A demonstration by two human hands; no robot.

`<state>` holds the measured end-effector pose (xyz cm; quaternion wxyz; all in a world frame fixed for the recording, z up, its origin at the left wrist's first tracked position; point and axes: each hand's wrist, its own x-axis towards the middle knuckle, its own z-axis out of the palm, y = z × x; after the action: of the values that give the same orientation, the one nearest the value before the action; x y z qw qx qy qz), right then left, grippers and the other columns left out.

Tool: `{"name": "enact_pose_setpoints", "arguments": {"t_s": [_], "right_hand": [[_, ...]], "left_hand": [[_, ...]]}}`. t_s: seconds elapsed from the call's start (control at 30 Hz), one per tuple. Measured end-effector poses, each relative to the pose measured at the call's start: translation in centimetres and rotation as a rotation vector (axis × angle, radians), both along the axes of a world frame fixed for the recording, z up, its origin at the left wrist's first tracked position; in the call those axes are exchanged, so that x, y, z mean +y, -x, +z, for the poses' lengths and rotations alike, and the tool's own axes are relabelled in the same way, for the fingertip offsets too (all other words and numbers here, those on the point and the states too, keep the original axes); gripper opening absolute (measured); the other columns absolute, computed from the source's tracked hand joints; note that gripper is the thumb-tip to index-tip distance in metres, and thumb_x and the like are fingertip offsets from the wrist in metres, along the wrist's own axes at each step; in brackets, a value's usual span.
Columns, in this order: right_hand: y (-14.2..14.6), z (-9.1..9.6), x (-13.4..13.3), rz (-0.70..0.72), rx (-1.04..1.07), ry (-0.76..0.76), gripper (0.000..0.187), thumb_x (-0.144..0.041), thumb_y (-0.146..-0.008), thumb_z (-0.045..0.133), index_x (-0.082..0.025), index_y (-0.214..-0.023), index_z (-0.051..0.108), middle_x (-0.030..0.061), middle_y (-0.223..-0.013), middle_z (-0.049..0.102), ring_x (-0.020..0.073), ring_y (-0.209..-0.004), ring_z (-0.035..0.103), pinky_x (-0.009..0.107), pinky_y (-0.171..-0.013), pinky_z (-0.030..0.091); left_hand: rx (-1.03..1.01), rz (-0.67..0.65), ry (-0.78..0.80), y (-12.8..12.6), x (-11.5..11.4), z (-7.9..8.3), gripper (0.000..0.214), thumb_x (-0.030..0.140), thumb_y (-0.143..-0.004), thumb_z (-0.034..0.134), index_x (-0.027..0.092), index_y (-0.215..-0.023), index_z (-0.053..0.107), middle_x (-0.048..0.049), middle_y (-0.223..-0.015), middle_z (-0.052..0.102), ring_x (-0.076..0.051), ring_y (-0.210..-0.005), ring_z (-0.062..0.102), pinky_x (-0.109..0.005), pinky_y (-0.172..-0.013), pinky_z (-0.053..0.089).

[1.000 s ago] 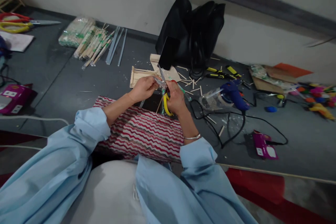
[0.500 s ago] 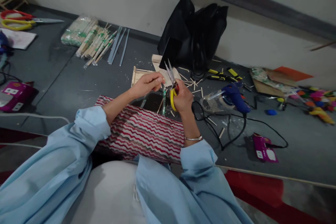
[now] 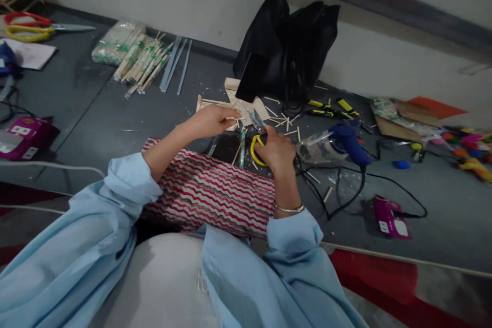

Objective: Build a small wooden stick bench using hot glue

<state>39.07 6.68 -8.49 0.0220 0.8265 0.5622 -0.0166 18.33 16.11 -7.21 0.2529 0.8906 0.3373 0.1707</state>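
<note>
My right hand [image 3: 277, 147] is closed on scissors [image 3: 257, 152] with yellow and red handles, low over the table. Their blades point away from me, toward a pale cut sheet [image 3: 259, 110]. My left hand [image 3: 209, 121] is in a pinch, fingertips near the blades; whatever lies between them is too small to make out. Partly behind that hand is a small frame of thin wooden sticks [image 3: 203, 104]. A green-wrapped stick [image 3: 243, 148] lies between my hands, beside a dark flat thing [image 3: 225, 148].
A black bag [image 3: 284, 41] stands at the wall with a phone [image 3: 251, 77] against it. Cut sticks [image 3: 287, 122] are scattered to the right, near a blue glue gun [image 3: 348, 143] and its cord. Stick bundles [image 3: 142, 61] lie left. A striped cloth [image 3: 211, 184] covers the near edge.
My right hand has lowered the scissors and turned slightly to the right, the blades now lower and closer together. My left hand has shifted only a little and stays pinched.
</note>
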Motion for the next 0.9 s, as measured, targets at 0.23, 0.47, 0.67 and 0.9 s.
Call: {"name": "enact_pose_setpoints", "arguments": {"t_s": [0.23,0.47,0.67,0.9], "right_hand": [[1.8,0.0,0.2,0.552,0.152,-0.452,0.037,-0.03,-0.098,0.047,-0.022,-0.128,0.066,0.012,-0.113,0.066,0.0268,-0.109,0.059,0.04,-0.095,0.049],[2.2,-2.4,1.2,0.682,0.17,-0.53,0.027,-0.03,-0.101,0.047,-0.021,-0.103,0.073,0.0089,-0.095,0.065,0.023,-0.095,0.058,0.035,-0.082,0.047],[2.1,-3.2,1.8,0.613,0.11,-0.602,0.025,-0.032,-0.1,0.05,-0.023,-0.099,0.073,0.0083,-0.097,0.064,0.0239,-0.095,0.055,0.036,-0.081,0.046],[4.0,-4.1,2.4,0.601,-0.029,-0.554,0.029,-0.03,-0.101,0.046,-0.022,-0.094,0.072,0.0082,-0.094,0.062,0.0229,-0.091,0.05,0.035,-0.076,0.041]], "left_hand": [[0.31,0.039,-0.052,-1.0,-2.1,0.9,0.034,0.025,-0.096,0.046,0.016,-0.119,0.07,-0.0136,-0.113,0.076,-0.026,-0.106,0.07,-0.031,-0.08,0.049],[0.155,-0.043,0.069,0.8,-0.6,0.1,0.04,0.025,-0.089,0.056,0.014,-0.126,0.065,-0.0074,-0.097,0.076,-0.018,-0.088,0.069,-0.025,-0.075,0.046],[0.089,0.113,0.124,8.1,3.1,-0.1,0.043,0.033,-0.073,0.072,0.016,-0.113,0.071,-0.0022,-0.091,0.071,-0.014,-0.078,0.063,-0.025,-0.073,0.045],[-0.035,0.133,0.233,8.2,3.5,-4.4,0.035,0.024,-0.066,0.073,0.015,-0.1,0.075,-0.0012,-0.081,0.069,-0.012,-0.069,0.057,-0.024,-0.069,0.046]]}}
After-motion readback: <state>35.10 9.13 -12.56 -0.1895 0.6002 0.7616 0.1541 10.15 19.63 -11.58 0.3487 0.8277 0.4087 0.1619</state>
